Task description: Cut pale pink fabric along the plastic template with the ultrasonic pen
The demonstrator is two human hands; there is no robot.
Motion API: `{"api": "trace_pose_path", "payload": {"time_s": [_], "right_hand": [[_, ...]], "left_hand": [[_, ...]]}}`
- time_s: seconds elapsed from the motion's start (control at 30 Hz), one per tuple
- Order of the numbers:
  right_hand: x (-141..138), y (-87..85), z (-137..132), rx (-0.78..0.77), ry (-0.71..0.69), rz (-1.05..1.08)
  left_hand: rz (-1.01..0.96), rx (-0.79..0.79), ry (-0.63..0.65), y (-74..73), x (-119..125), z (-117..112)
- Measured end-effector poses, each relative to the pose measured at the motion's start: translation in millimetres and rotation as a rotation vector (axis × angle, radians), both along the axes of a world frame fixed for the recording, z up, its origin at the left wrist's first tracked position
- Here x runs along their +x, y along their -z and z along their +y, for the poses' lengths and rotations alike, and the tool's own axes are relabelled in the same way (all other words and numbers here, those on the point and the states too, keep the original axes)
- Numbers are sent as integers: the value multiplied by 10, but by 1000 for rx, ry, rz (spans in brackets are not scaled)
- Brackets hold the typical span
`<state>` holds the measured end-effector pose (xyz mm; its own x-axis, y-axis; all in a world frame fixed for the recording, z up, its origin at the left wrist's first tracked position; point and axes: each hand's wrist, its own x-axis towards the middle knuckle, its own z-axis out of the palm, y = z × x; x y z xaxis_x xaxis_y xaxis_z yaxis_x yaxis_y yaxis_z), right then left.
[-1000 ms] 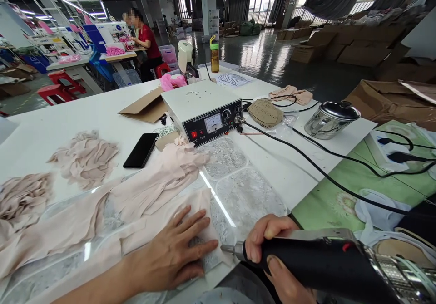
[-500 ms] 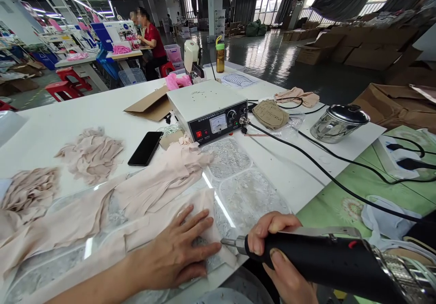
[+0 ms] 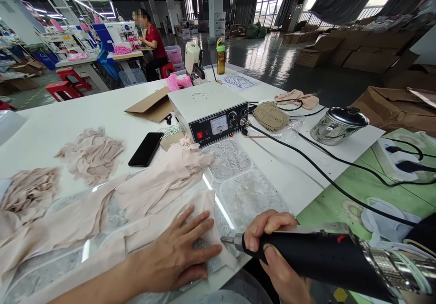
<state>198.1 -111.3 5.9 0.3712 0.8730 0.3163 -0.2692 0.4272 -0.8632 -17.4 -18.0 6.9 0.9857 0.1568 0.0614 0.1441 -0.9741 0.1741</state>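
Observation:
My left hand (image 3: 184, 248) lies flat with fingers spread on a strip of beige fabric (image 3: 200, 204), which rests on a clear patterned mat (image 3: 252, 190). My right hand (image 3: 272, 242) is wrapped around a black handheld ultrasonic welding tool (image 3: 316, 254). Its metal tip (image 3: 227, 240) points left and meets the fabric's edge just beyond my left fingertips. More beige fabric (image 3: 163, 177) is spread and bunched on the mat. A black cord (image 3: 293, 149) leads from the front of the ultrasonic generator box (image 3: 218, 125).
A black phone (image 3: 145, 149) lies left of the box. Fabric piles (image 3: 91, 152) sit at the left. A lidded metal cup (image 3: 337, 125), a brown card template (image 3: 270, 115) and a power strip (image 3: 395, 159) are to the right. A co-worker in red (image 3: 153, 38) sits behind.
The rear of the tool has swung slightly downward in my right hand, while its tip stays at the fabric's edge. My left hand has hardly moved.

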Motion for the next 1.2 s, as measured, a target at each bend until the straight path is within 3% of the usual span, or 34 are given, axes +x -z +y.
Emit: {"api": "trace_pose_path", "payload": {"time_s": [0.37, 0.97, 1.2], "right_hand": [[-14, 110, 113, 47, -1, 16], [-30, 135, 244, 67, 24, -15], [-6, 135, 186, 59, 88, 31]], "left_hand": [[3, 15, 1, -7, -2, -8], [112, 1, 3, -30, -5, -32], [50, -5, 3, 48, -61, -49]]}}
